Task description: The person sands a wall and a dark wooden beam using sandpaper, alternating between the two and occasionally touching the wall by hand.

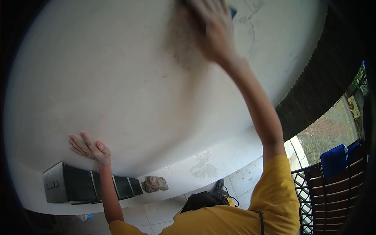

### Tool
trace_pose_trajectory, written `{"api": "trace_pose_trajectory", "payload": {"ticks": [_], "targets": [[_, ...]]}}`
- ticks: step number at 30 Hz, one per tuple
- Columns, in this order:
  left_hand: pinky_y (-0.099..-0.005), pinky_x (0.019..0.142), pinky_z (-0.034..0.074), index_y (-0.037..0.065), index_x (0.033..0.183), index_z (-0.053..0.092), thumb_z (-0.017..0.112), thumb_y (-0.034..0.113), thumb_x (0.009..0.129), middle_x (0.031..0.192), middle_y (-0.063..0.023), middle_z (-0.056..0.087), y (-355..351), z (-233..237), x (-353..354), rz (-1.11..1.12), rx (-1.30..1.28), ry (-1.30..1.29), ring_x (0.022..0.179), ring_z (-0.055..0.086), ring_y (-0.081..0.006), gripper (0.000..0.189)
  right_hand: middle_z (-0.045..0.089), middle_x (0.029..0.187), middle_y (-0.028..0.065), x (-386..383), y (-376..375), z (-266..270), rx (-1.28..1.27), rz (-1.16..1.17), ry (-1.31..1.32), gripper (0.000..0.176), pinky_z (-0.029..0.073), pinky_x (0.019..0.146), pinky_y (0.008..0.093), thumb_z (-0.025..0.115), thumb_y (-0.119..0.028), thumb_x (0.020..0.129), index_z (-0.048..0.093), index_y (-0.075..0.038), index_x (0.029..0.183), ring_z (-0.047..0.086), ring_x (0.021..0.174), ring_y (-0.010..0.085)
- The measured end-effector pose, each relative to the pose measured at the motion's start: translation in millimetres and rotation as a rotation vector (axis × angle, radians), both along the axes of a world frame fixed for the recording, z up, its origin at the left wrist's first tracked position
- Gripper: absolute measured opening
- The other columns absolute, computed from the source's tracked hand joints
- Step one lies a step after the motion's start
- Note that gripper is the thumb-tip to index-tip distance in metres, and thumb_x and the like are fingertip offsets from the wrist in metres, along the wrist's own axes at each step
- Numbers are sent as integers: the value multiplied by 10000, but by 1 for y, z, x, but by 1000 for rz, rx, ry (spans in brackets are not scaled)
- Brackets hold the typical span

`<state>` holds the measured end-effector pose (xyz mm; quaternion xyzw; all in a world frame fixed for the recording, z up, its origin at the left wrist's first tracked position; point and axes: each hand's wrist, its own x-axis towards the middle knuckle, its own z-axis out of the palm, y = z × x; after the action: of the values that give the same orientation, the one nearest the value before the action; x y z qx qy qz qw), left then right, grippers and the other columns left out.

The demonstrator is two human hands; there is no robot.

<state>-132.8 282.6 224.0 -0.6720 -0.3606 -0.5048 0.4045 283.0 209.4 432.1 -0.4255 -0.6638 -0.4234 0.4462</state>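
Observation:
My right hand (pixel 211 29), raised high against the white wall (pixel 129 78), is blurred and partly cut off by the top edge. A small dark blue-grey edge of something (pixel 233 12) sticks out beside its fingers; the rest of that thing is hidden under the hand, so its kind does not show. Lower down on the left, my left hand (pixel 91 150) lies against the wall with its fingers spread and nothing in them. Cracks and rough grey patches mark the wall near my right hand.
Below my left hand a dark green metal box (pixel 80 184) stands on a ledge, beside a crumpled brown cloth (pixel 155 184). A slatted bench (pixel 333 196) with a blue cloth (pixel 333 160) stands at right. Floor tiles (pixel 244 178) lie below.

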Motion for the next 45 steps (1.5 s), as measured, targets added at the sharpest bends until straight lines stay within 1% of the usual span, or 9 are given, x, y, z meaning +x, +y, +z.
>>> {"api": "trace_pose_trajectory", "payload": {"ticks": [1,6,8,17,31,36,38,43,45], "targets": [[-597,1148,53,114,1500,339,268,419,1014,1560,-249,214,0,1,-1,-1,-1,8,1441,188,-448,578,278,1549,183,-15,3,52,208,-37,23,513,170,1185,442,356,-270,1033,331,3,1466,207,1455,333],[-594,1150,59,115,1504,328,271,404,1015,1564,-248,203,1,4,3,14,11,-1,1443,188,-441,571,261,1557,177,-15,18,58,223,-33,-57,532,150,1192,429,363,-280,1034,297,1,1481,194,1462,316],[-592,1150,60,115,1503,328,274,397,1015,1562,-250,205,2,5,2,9,21,10,1443,192,-441,567,392,1507,138,-10,7,3,-16,-70,36,551,271,1121,461,564,-234,928,432,-101,1446,358,1396,326],[-588,1149,60,120,1501,336,272,395,1017,1557,-254,218,1,2,2,-1,4,-3,1440,196,-444,560,396,1480,233,6,-9,-307,-135,-115,76,513,180,1155,517,525,-163,918,458,28,1390,316,1409,405],[-596,1148,53,121,1496,355,286,404,1006,1560,-241,223,2,2,-2,-19,4,0,1439,197,-448,570,270,1557,170,-19,23,110,395,-70,125,540,174,1184,424,384,-272,1030,281,-20,1496,208,1461,311],[-591,1151,47,115,1496,352,282,409,1009,1562,-241,218,3,0,-1,-14,-7,-11,1442,190,-443,573,253,1559,189,-28,6,26,132,-115,105,538,172,1183,439,382,-263,1029,284,-6,1491,198,1461,330],[-589,1153,44,117,1497,350,283,411,1009,1562,-242,216,3,1,0,-23,-2,-16,1443,186,-444,574,334,1527,190,-26,3,-38,115,-15,100,607,246,1134,485,559,-149,912,360,-45,1476,303,1416,383],[-584,1152,44,119,1499,347,283,421,1009,1562,-244,216,4,0,-1,-21,-11,-18,1442,185,-446,578,316,1479,338,-19,0,-267,-112,-153,72,595,139,1157,542,512,-117,894,358,116,1419,255,1420,457],[-585,1151,44,119,1497,352,284,424,1009,1561,-245,219,3,0,-1,-21,-6,-19,1442,187,-447,580,313,1477,344,-19,0,-286,-77,-123,60,584,123,1159,550,499,-118,902,358,123,1414,247,1420,463]]}}
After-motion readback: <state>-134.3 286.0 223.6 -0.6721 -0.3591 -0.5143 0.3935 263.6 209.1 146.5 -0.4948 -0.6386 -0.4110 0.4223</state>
